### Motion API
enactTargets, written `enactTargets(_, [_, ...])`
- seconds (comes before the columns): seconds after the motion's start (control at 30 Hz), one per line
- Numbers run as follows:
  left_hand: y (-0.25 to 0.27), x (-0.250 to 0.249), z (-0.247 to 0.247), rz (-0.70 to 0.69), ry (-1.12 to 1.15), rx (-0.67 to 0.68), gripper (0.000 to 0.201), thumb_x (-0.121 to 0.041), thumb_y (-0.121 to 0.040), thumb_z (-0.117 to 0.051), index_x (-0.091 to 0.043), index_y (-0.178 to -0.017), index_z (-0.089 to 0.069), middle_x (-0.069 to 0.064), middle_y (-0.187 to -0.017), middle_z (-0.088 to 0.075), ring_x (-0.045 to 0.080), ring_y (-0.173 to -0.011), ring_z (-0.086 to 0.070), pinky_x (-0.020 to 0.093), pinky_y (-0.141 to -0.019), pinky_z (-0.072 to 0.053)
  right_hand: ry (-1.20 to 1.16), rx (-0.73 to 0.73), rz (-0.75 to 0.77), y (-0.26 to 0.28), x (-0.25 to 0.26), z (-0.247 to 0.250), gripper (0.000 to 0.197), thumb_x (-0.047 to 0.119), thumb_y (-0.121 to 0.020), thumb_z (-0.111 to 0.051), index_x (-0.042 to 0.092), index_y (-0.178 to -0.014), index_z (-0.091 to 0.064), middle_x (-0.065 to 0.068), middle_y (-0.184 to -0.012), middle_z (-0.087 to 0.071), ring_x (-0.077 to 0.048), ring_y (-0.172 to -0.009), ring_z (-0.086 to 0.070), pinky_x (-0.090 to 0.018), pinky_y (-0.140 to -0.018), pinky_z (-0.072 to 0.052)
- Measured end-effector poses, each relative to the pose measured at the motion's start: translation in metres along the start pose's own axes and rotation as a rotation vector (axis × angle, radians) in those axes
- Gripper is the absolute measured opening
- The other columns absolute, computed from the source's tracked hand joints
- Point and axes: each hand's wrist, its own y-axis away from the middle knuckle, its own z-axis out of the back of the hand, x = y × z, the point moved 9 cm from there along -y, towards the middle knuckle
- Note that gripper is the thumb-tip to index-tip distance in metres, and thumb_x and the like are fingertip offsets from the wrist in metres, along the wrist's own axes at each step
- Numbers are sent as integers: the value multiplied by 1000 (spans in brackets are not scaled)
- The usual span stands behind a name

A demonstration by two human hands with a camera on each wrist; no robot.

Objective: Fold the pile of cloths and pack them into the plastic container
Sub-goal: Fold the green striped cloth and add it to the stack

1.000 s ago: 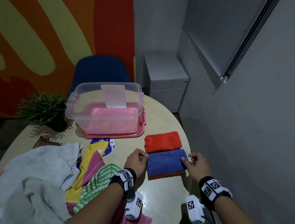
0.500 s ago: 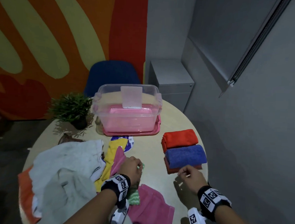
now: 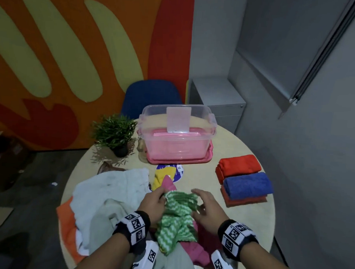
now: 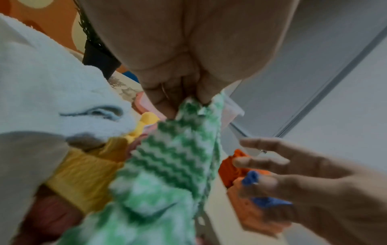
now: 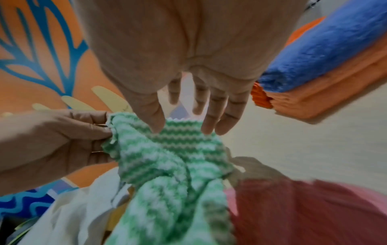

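My left hand (image 3: 155, 202) pinches the top corner of a green-and-white zigzag cloth (image 3: 177, 217) and lifts it off the pile; the pinch shows in the left wrist view (image 4: 188, 99). My right hand (image 3: 206, 206) is open, its spread fingers (image 5: 209, 126) reaching over the cloth's (image 5: 167, 157) upper edge, just at it. Below lie a pink cloth (image 3: 195, 255), a white towel (image 3: 108, 196), a yellow cloth (image 3: 160, 176) and an orange one (image 3: 66, 229). A clear plastic container (image 3: 176, 134) on its pink lid stands at the far side. Folded red (image 3: 238, 165) and blue (image 3: 247, 185) cloths lie stacked at right.
A small potted plant (image 3: 115, 133) stands left of the container. A blue chair (image 3: 151, 96) sits behind the round table (image 3: 207, 176). A grey cabinet (image 3: 218, 103) and wall close off the right side. A round sticker (image 3: 178, 172) shows beside the yellow cloth.
Both hands left the folded blue cloth and moved left to the pile. My left hand took hold of the green cloth and lifted it; my right hand opened and reached toward it.
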Motion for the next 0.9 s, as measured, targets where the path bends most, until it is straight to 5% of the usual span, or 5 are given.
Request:
enactTargets(0.17, [20,-46,32,-81,308,141,14,-33,-91,-53,-21,-88,-61,8,-85,-60,20,-80,-56,41,-80,-47,135,89,226,-19,70,0,67,28,-82,-73,43,-141,-45,10,-155,-30,-10,-135,-34,-32,-112,-33])
enactTargets(0.37, [27,-100,131,-322,-38,-91,13,-20,-88,-70,-23,-95,-59,-6,-93,-68,9,-88,-63,36,-83,-53,114,-49,260,-37,123,44,17,34,-91,-67,27,-90,-52,5,-86,-66,-13,-79,-61,-33,-72,-49])
enactTargets(0.63, [47,-87,244,-336,298,-319,17,-11,-93,-64,-22,-86,-74,-12,-75,-71,4,-68,-63,17,-62,-49,-60,-230,353,-45,156,106,8,14,-86,-76,19,-88,-70,6,-82,-72,-6,-76,-64,-17,-69,-46])
enactTargets(0.77, [67,-42,232,-285,403,-183,33,-57,-79,-71,-25,-72,-72,-7,-69,-63,13,-67,-59,25,-63,-50,-134,-70,299,-38,136,80,14,3,-87,-71,16,-91,-76,4,-87,-76,-11,-86,-69,-20,-79,-52])
enactTargets(0.9, [88,30,168,-148,337,47,29,-31,-93,-65,-16,-68,-64,-2,-69,-56,13,-64,-54,28,-63,-45,-83,191,187,-19,89,21,3,15,-89,-73,16,-88,-75,2,-84,-76,-9,-78,-69,-24,-76,-51])
